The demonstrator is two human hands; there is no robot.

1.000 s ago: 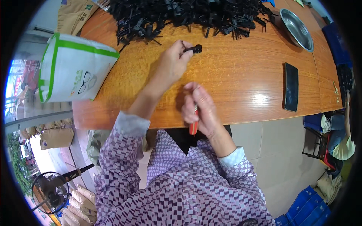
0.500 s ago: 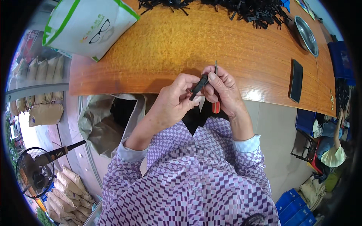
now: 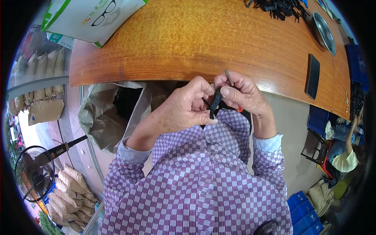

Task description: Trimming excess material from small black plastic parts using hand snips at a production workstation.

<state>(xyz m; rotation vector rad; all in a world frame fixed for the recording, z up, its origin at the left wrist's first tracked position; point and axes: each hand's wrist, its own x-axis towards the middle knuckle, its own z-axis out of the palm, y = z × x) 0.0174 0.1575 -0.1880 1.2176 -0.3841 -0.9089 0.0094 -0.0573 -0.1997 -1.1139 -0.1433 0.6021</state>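
Both hands meet just in front of the table edge, above my lap. Pinched in my left hand (image 3: pixel 187 105) is a small black strap piece (image 3: pixel 215 101), its short tail hanging by the thumb. The fingers of my right hand (image 3: pixel 250 96) are closed on a slim hand tool (image 3: pixel 228 76) and also touch the black piece. The tool's metal tip sticks up past the fingers, and a bit of red handle shows below them. Its exact kind is unclear. The wooden table (image 3: pixel 176 43) lies beyond both hands.
A white bag with green trim (image 3: pixel 90 23) stands at the table's left. Toward the back right are a heap of black straps (image 3: pixel 280 8), a metal bowl (image 3: pixel 324 33) and a phone (image 3: pixel 312 76). Below the table sits an open sack (image 3: pixel 102 121); a fan (image 3: pixel 35 172) is at left.
My view has shifted, so the table sits higher in the picture. Both hands are a little lower and nearer to me; the tool is more tilted and its red handle is more hidden.
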